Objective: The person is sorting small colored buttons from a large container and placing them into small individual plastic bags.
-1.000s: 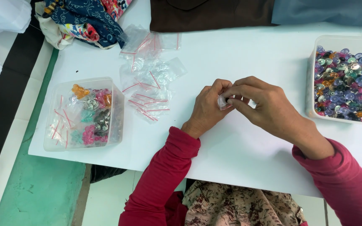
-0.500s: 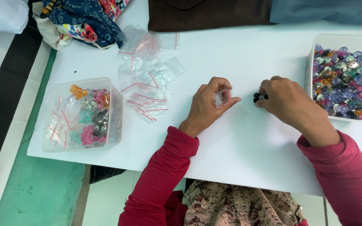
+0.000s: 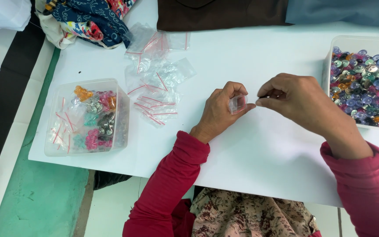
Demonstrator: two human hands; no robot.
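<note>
Right hand (image 3: 294,98) back beside bag (image 3: 237,104), bins flanking

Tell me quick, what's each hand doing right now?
Left hand: closed, pinching a small clear bag.
Right hand: fingertips pinched on something small and dark; what it is cannot be told.

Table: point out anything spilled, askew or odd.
Nothing looks spilled or damaged. The empty bags lie in a loose, overlapping heap rather than a stack. Both tubs, the left tub and the right tub, sit upright with contents inside. The left hand pinches a small bag; the right hand is beside it.
</note>
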